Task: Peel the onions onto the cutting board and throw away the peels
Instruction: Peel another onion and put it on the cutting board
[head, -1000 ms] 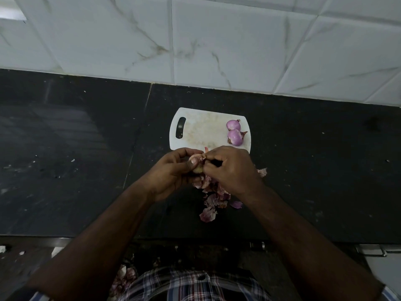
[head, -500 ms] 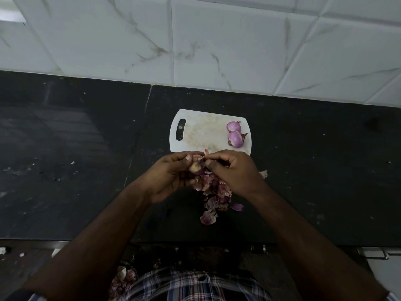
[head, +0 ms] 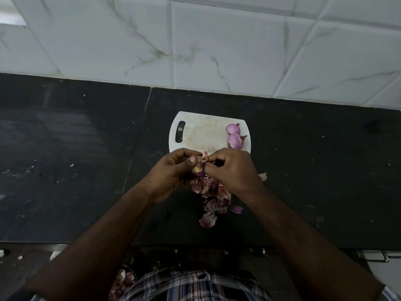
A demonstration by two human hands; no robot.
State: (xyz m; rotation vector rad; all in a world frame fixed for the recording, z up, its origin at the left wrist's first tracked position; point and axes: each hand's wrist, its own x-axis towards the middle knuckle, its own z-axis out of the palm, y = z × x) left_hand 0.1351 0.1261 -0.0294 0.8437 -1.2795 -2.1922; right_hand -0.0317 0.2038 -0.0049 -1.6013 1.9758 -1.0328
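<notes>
Little shifted since earlier frames: both hands stay at frame centre, peel strip now lifted. Left hand (head: 173, 170) grips onion (head: 198, 169); right hand (head: 232, 168) pinches its skin. Step: third onion mid-peel. Next, likely: strip remainder, set beside two peeled onions (head: 234, 135) on cutting board (head: 199, 131), upper centre. Peels (head: 213, 196) heaped below hands, undiscarded. Black stone counter (head: 76, 159); marbled white wall tiles (head: 217, 40).
</notes>
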